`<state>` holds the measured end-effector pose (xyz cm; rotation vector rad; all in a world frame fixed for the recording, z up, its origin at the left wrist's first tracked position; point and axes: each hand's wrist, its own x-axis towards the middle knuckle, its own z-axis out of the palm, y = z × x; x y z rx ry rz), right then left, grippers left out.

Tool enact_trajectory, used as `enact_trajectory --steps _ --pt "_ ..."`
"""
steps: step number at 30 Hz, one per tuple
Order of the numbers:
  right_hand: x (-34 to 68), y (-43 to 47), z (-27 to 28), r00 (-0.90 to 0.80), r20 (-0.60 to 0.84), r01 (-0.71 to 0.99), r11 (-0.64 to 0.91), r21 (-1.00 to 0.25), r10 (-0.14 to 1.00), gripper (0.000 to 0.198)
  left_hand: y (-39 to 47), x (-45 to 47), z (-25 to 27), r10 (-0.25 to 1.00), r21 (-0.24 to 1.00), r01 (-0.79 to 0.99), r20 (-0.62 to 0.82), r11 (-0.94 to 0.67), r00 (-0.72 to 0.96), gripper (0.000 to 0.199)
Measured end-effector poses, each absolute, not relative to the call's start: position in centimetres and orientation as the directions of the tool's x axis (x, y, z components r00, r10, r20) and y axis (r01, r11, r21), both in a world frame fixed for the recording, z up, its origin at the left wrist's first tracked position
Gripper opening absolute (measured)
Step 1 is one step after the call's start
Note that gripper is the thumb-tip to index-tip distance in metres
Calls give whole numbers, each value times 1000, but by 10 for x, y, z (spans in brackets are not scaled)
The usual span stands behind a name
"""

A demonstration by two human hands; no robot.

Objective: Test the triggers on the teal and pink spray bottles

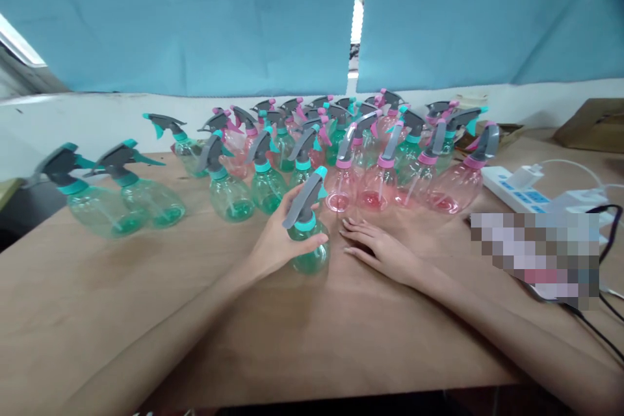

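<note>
My left hand (286, 234) is wrapped round a green spray bottle (312, 262) with a grey and turquoise trigger head, close to the middle of the table. The bottle is upright; whether its base touches the table I cannot tell. To its right my right hand (377, 247) lies low over the tabletop, fingers stretched out and nothing in them. Just beyond that hand stands a row of pink spray bottles (375, 190) with grey and pink heads. Behind the left hand are more green spray bottles (268, 190).
Two green spray bottles (152, 205) stand apart at the left. Many mixed bottles crowd the back by the wall. At the right are a white power strip (519, 192) with plugs, a blurred-out device (541, 266) and black cables. Cardboard (592, 127) sits at the back right.
</note>
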<state>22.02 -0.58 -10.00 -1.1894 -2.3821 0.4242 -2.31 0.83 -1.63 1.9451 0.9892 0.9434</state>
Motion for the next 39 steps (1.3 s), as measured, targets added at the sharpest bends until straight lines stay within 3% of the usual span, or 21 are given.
enact_trajectory --steps 4,9,13,16,18,21,23,28,31,33,39 --pt "213 -12 -95 -521 219 718 562 -411 825 50 2 -35 -31 862 823 352 289 -447 417 84" --pt "201 -14 -83 -520 184 757 550 -352 834 58 -13 -49 -34 890 761 492 244 -422 386 63" --pt "186 -5 -65 -512 119 782 519 -344 851 41 -21 -80 -31 875 676 567 275 -470 399 64" --pt "162 5 -44 -497 69 775 478 -414 865 35 -26 -117 -32 880 612 632 336 -475 336 59" --pt "140 13 -31 -510 94 737 490 -466 855 34 -28 -146 -33 883 580 674 383 -458 270 61" --pt "100 27 -17 -537 226 677 575 -459 813 30 -28 -189 -35 832 411 787 507 -461 223 59" --pt "72 37 -14 -545 293 641 615 -460 786 31 -24 -215 -37 818 383 820 549 -426 169 56" --pt "16 58 -20 -398 369 647 543 -536 840 64 -3 -254 -42 823 449 826 567 -340 31 59" --pt "-2 64 -23 -296 347 691 451 -565 890 85 9 -260 -40 849 473 819 528 -324 31 61" --pt "-8 68 -23 -290 324 705 430 -564 901 88 16 -259 -34 865 447 841 500 -305 48 58" --pt "-20 81 -23 -277 288 736 395 -549 917 82 33 -253 -4 846 104 952 493 -289 202 55"
